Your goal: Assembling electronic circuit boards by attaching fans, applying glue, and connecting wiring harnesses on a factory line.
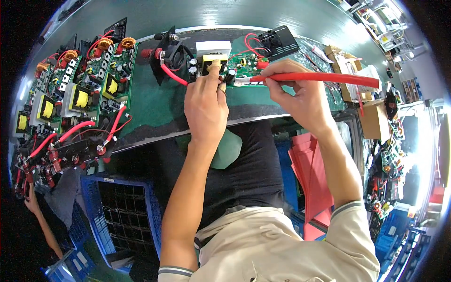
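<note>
The right hand [300, 96] is closed in a pinch, thumb and fingers pressed around the long red handle of a tool [324, 77]. The handle runs out past the hand to its right, while the pale, narrow tip points left, over the near edge of a green circuit board [246, 68]. Whether the tip touches the board cannot be told.

The left hand [206, 105] lies to the left of the right one, palm down, with its index finger stretched forward onto the yellow-wrapped transformer [207, 63] on that same board. Its other fingers are close together; whether they or the thumb grip anything cannot be told.

Just beyond the left fingertip stands a white block [213, 47]. Left of that fingertip are a black fan [174, 58] and a thick red cable [173, 75] that reaches back toward the knuckles. Ahead of the right hand lies a black slotted panel [281, 40], with thin red wires [249, 43] at its left side.

Farther left of the left hand, more populated boards [123, 77] stand in a row on the bench [162, 110]. Well to the right of the right hand is a cardboard box [374, 120].
</note>
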### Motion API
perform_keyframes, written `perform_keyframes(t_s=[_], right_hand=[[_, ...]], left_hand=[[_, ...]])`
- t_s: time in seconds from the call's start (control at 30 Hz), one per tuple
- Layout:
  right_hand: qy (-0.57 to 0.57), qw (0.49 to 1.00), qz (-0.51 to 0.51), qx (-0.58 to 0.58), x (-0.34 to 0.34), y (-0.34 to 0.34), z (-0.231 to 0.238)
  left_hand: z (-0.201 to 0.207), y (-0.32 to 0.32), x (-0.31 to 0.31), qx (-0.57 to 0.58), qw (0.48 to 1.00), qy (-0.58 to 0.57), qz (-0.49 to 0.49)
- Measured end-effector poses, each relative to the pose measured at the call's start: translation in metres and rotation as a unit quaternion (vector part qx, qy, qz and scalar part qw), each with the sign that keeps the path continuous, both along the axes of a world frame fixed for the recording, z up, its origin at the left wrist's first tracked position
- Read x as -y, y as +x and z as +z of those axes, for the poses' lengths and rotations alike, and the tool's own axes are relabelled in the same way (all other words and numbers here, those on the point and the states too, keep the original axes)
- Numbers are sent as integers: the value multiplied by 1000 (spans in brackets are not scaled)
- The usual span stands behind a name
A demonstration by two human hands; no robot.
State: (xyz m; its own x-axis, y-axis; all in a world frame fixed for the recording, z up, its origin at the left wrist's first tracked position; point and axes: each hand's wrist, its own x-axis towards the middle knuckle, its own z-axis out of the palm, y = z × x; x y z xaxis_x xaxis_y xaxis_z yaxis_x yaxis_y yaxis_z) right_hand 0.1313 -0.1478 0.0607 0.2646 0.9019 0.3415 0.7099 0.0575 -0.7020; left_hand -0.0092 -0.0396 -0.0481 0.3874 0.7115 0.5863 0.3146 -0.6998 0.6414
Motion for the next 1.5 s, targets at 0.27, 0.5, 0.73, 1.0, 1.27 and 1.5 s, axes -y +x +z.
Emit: perform_keyframes(t_s=[0.27,0.5,0.73,1.0,1.27,1.5], right_hand=[[31,998,-51,9,14,4,13],[137,967,-6,213,-1,21,9],[46,998,4,39,10,7,12],[206,966,-149,50,52,70,7],[155,893,-400,138,165,146,-47],[86,913,-399,-18,166,270,-69]], left_hand=[[-1,0,-1,-5,1000,14,6],[6,-1,-2,-5,1000,12,-3],[2,-9,-3,-24,1000,0,-13],[93,-22,-22,-115,987,60,95],[106,-44,-137,-257,956,-144,13],[96,-27,-145,-213,963,-157,-50]])
